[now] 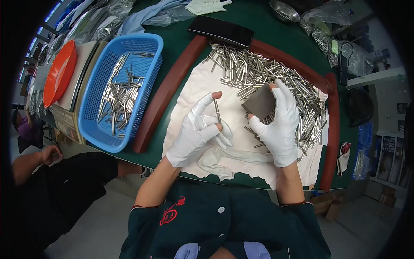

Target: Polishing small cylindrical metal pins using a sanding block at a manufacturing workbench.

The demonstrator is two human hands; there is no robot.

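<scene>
My left hand (192, 134), in a white glove with bare fingertips, pinches a slim metal pin (217, 111) end to end between thumb and finger. The pin stands nearly upright over a pale cloth (185, 108). To its right, my gloved right hand (282, 129) grips a flat, dark grey square plate (261, 103) by its edges, thumb low and fingers high. A large heap of loose metal pins (246, 64) spreads behind and to the right of the plate. In front of both hands lies a crumpled white cloth strip (211, 164).
Red-brown bars (166, 97) border the cloth on the left, back and right. A black phone-like slab (222, 31) rests on the back bar. Left of them stand a blue basket (158, 60) containing pins, and an orange dish (60, 73) on a scale. Another person's hand (51, 154) shows at the left.
</scene>
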